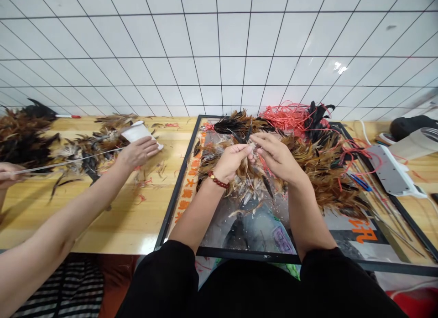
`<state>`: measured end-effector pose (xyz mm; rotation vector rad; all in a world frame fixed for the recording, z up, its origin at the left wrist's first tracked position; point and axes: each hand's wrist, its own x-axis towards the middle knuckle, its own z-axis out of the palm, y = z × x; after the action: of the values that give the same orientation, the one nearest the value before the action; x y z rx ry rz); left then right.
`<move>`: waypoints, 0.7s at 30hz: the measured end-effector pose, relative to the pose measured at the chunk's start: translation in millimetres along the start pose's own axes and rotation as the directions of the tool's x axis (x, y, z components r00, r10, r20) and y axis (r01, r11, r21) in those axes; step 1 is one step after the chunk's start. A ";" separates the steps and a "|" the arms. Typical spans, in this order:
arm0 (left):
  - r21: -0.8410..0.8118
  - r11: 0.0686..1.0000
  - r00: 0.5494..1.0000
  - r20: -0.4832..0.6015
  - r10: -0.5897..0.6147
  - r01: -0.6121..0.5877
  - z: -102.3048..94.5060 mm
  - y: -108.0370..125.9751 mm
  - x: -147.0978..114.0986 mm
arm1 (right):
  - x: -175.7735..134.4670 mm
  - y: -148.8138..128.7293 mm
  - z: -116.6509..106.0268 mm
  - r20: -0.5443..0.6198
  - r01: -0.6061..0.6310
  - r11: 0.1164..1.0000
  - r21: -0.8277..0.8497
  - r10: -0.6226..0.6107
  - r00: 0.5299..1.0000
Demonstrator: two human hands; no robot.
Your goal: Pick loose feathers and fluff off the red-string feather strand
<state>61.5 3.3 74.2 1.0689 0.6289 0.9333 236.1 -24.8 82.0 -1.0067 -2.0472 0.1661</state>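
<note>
Both my hands meet over the middle of a glass-topped, black-framed board [181,172] strewn with brown and black feathers [313,172]. My left hand [234,159], with a dark red bead bracelet [219,180] at the wrist, pinches the pale quill ends of a few feathers [252,150]. From the other side, my right hand [275,157] closes its fingertips on the same small bunch. Dark feather tips stick up above the fingers. Fluffy grey-and-white feathers [248,188] lie below them. My fingers partly hide the pinched ends.
Red plastic string [285,119] is heaped behind my hands. On the right are a blue-handled tool [360,182], thin rods and a white power strip [392,169]. At left, another person's hand [140,151] touches a white roll [138,132] with a strip pulled out, near more feathers [25,140].
</note>
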 end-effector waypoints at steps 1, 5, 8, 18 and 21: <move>-0.007 1.000 1.000 -0.024 0.017 -0.018 0.6 -1.0 0.7 | -0.1 -0.5 -0.2 0.031 -0.009 1.000 0.008 0.009 0.999; -0.012 0.996 0.991 -0.101 0.084 -0.086 2.6 -3.2 2.7 | -0.5 -1.7 3.0 0.143 -0.060 0.997 0.040 0.053 0.988; 0.006 0.995 0.988 -0.117 0.103 -0.103 3.3 -2.5 2.9 | -0.4 -1.5 4.0 0.171 -0.067 0.995 0.073 0.053 0.984; 0.015 0.992 0.989 -0.077 0.126 -0.126 2.1 2.2 1.5 | 1.5 -4.1 -0.3 0.088 -0.014 0.995 0.097 0.006 0.996; 0.016 0.994 0.992 -0.070 0.108 -0.108 1.9 3.7 1.5 | 3.0 -4.9 3.8 -0.028 0.015 1.000 0.017 -0.014 1.000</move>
<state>62.6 4.5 78.3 1.0934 0.6410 1.0662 229.4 -25.0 83.5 -0.9780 -2.0238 0.1613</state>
